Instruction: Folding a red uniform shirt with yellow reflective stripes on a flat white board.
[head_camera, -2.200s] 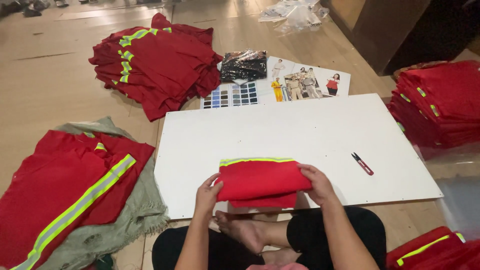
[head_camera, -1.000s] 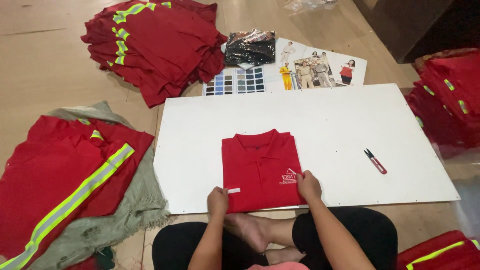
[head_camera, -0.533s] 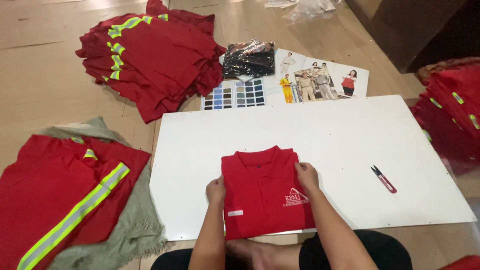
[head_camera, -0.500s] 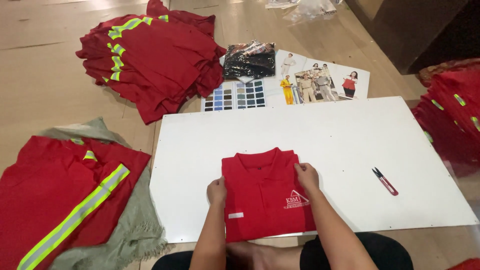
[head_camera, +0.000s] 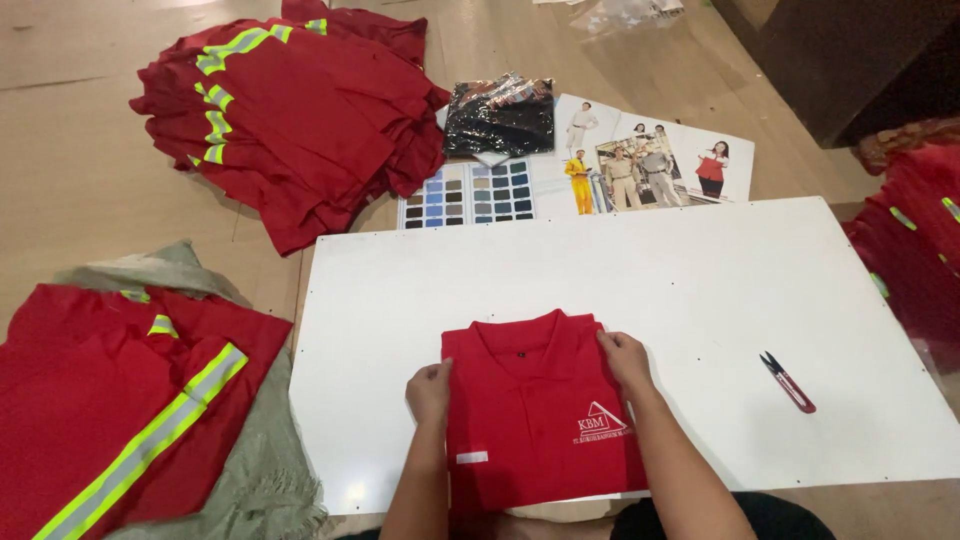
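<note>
A folded red polo shirt (head_camera: 535, 415) lies collar-up on the near edge of a white board (head_camera: 700, 290), with a white logo on its chest. My left hand (head_camera: 430, 390) grips the shirt's left edge. My right hand (head_camera: 626, 358) holds its right edge near the shoulder. Both forearms reach in from the bottom of the view.
A small pair of red-handled thread snips (head_camera: 788, 381) lies on the board to the right. A heap of red shirts with yellow reflective stripes (head_camera: 290, 110) lies at the back left. More red shirts on a green cloth (head_camera: 120, 400) lie left, another stack (head_camera: 915, 240) right. A colour swatch card (head_camera: 470, 195), a black packet (head_camera: 500, 115) and photo sheets (head_camera: 650, 160) lie behind the board.
The folded shirt was turned over from stripe-up to collar-and-logo-up. My hands moved from its lower corners up to its sides, and the view shifted closer.
</note>
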